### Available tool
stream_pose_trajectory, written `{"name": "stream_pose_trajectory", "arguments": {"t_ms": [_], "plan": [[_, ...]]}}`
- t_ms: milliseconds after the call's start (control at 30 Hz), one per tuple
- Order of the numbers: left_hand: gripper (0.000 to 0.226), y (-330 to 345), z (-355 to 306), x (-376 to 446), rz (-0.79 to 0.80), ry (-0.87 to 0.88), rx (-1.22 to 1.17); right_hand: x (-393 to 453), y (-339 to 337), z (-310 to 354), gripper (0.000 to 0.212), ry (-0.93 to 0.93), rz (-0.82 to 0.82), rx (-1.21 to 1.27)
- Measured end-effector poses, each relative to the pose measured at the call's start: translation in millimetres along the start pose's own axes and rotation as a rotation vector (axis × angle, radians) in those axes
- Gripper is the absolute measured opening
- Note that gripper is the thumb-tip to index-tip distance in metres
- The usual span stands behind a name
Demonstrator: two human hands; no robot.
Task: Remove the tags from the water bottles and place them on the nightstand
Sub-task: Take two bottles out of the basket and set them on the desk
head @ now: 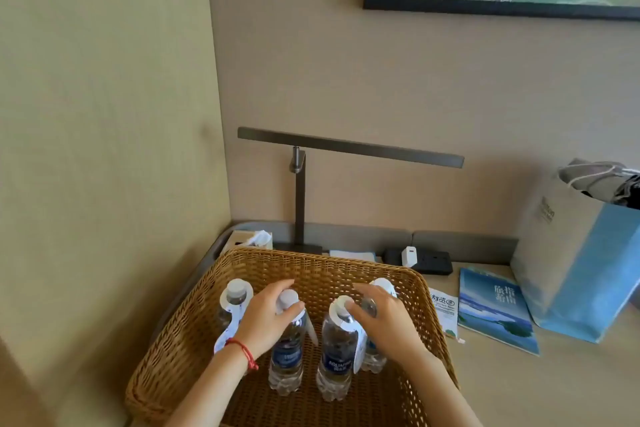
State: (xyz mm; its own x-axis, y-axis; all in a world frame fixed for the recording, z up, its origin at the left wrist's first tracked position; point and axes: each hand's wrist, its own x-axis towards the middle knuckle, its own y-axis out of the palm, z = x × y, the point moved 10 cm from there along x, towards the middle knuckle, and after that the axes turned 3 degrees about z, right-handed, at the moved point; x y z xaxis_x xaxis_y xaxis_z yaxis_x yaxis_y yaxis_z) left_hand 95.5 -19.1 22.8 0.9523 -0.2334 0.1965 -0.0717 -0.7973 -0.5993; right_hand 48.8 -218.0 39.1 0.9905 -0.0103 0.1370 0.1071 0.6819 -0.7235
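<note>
- 4 water bottles (337, 350) upright in basket (180, 333) on worktop (554, 388); long axes vertical, tags on necks.
- L hand (265, 317) fingers curled round 2nd-from-left bottle's (287, 354) neck; tag (309, 324) just right of them.
- R hand (382, 314) fingers curled round far-right bottle's (372, 355) neck, touching the next bottle's tag (336, 306).

Four bottles (337, 354) in basket (194, 322) under both hands (266, 314), lamp (301, 198) behind, booklet (495, 310) and bag (581, 263) right, on tabletop (519, 388)

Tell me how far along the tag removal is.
Nothing looks done: all four bottles stand in the wicker basket. In hand: the left hand grips one bottle's neck, the right hand another's. Left: visible tags off, bottles onto the nightstand.
</note>
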Motion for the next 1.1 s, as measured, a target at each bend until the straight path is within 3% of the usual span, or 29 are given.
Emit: {"name": "stream_pose_trajectory", "arguments": {"t_ms": [333, 567, 1100], "plan": [[0.032, -3, 26, 2, -0.103, -0.051, -0.146, 10, 33, -16, 0.052, 0.088, 0.038, 0.170], [0.028, -1, 31, 3, -0.141, -0.069, -0.126, 13, 39, -25, 0.013, 0.066, 0.019, 0.277], [0.027, -7, 17, -2, -0.269, 0.001, -0.075, 11, 39, -24, 0.010, 0.045, -0.077, 0.294]]}}
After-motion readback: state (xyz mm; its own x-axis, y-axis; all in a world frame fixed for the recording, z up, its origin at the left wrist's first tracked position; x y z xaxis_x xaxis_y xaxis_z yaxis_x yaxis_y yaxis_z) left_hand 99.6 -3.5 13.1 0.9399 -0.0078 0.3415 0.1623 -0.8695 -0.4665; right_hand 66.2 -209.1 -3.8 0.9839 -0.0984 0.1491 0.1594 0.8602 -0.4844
